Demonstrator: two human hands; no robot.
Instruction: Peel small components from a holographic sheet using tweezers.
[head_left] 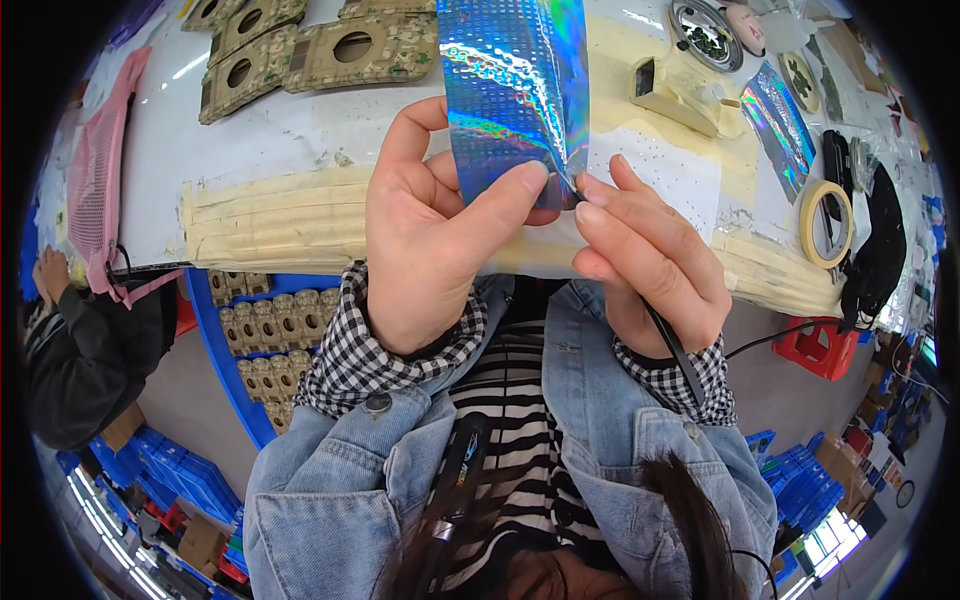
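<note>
My left hand (430,230) grips the lower end of a shiny blue holographic sheet (505,100), thumb on its face and fingers behind. Rows of small raised dots cover the sheet, and a crease runs down its right part. My right hand (665,260) is closed around slim black tweezers (672,345), whose shaft slants down past the palm. Their tip meets the sheet's lower right edge, close to my left thumb. Whether anything tiny is caught at the tip cannot be made out.
Camouflage-patterned parts with round holes (365,65) lie at the back left; more fill a blue tray (235,345) below the table. To the right are a tape roll (810,225), another holographic strip (775,120) and a round dish (706,35). A co-worker's arm (85,325) is far left.
</note>
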